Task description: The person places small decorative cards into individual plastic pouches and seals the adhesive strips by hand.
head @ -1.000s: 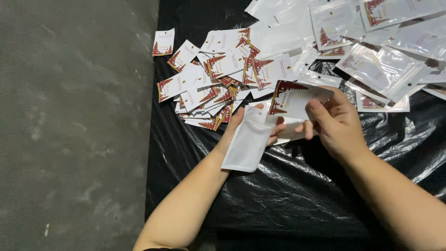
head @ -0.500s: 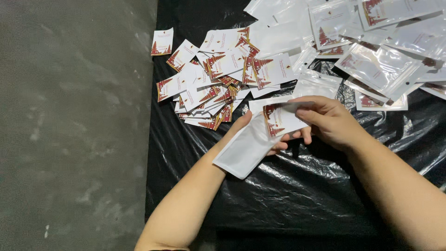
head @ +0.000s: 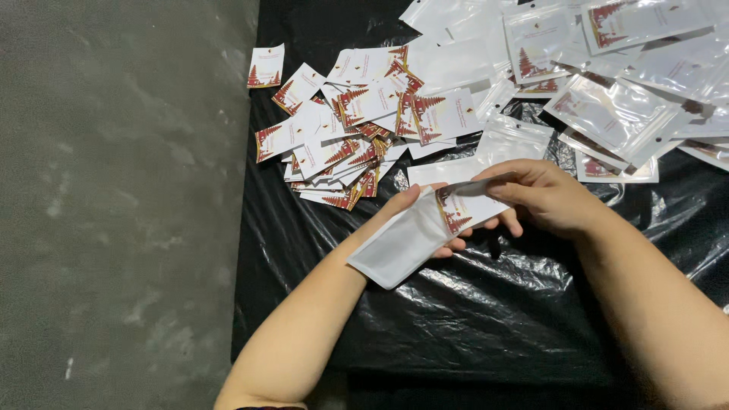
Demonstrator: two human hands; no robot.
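Note:
My left hand (head: 414, 206) holds a white plastic pouch (head: 395, 247) from underneath, thumb on its top edge. My right hand (head: 543, 197) pinches a white card with a red tree print (head: 463, 209) and has it partly inside the mouth of the pouch. Both hands hover over a black plastic sheet (head: 471, 311). Just above the left hand lies a loose pile of the same printed cards (head: 357, 125).
A heap of clear and white pouches, some with cards inside (head: 607, 76), covers the upper right of the sheet. One stray card (head: 266, 67) lies at the sheet's left edge. A grey concrete floor (head: 114, 205) fills the left side.
The right hand brought the card down from above the pouch and slid it partway into the opening. The left hand tilted the pouch a little to the left.

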